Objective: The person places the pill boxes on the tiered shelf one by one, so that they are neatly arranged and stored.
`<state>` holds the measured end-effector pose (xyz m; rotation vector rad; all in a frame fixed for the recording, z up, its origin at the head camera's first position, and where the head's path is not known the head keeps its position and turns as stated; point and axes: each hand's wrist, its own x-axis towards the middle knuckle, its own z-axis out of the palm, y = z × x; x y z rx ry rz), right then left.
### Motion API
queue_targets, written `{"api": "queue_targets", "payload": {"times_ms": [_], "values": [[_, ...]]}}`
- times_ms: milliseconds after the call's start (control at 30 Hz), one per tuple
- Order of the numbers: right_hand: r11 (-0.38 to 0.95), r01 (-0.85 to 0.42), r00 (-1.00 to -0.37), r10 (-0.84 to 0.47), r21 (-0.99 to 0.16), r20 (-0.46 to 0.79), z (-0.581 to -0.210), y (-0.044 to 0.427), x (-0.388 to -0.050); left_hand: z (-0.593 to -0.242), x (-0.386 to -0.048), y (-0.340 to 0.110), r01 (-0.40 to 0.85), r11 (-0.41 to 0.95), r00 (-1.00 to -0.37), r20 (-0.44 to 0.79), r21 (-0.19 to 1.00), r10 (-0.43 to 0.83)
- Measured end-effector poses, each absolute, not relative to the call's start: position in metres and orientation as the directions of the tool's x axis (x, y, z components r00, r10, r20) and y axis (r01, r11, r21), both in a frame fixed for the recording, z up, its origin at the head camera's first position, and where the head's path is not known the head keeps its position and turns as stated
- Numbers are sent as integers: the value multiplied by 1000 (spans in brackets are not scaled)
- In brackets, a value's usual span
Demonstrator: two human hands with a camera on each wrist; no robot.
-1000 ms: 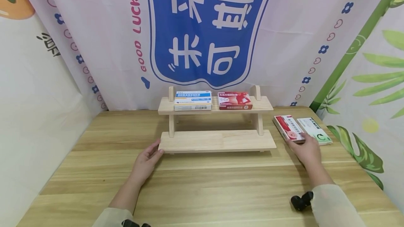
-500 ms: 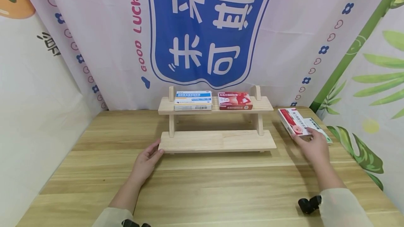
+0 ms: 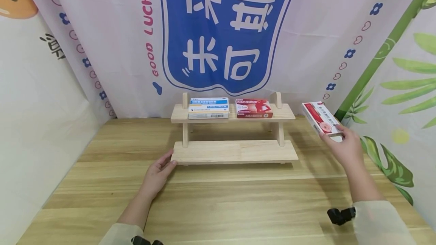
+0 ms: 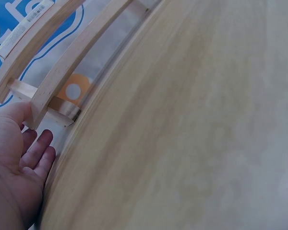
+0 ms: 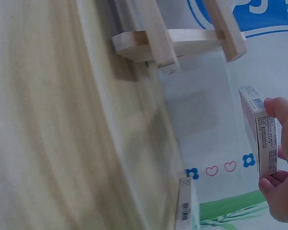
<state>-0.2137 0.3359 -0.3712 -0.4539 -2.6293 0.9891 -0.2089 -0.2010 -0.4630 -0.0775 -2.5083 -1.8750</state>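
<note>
My right hand (image 3: 344,147) grips a red and white medicine box (image 3: 321,118), holding it above the table at the right. In the right wrist view, thumb and fingers pinch that box (image 5: 260,132) by its two opposite edges. Beneath it a white and green medicine box (image 5: 184,203) lies on the table, mostly hidden in the head view. My left hand (image 3: 157,175) holds the left end of the lower board of a two-tier wooden display stand (image 3: 235,152). In the left wrist view, the thumb lies against the board's corner and some fingers curl below.
On the upper tier sit a blue and white medicine box (image 3: 208,108) and a red medicine box (image 3: 254,109). The wooden table (image 3: 218,203) extends in front of the stand. A printed cloth (image 3: 129,67) hangs close behind.
The right hand has lifted the red and white box off the table, up and slightly right, over the white and green box. The left hand stays at the stand.
</note>
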Motion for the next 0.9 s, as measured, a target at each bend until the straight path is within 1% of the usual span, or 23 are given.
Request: {"api": "queue_targets", "payload": {"times_ms": [233, 500, 733, 900], "values": [[737, 152, -927, 337, -659, 163, -351, 331, -217, -461, -208, -201, 29, 297, -999, 20, 954, 34], [765, 86, -948, 260, -638, 184, -323, 314, -216, -461, -208, -201, 25, 290, -999, 16, 957, 33], [740, 45, -969, 195, -671, 150, -308, 292, -218, -462, -209, -201, 25, 295, -999, 17, 955, 31], [733, -5, -979, 136, -680, 154, -303, 275, -219, -461, -207, -201, 18, 299, -999, 8, 954, 34]]}}
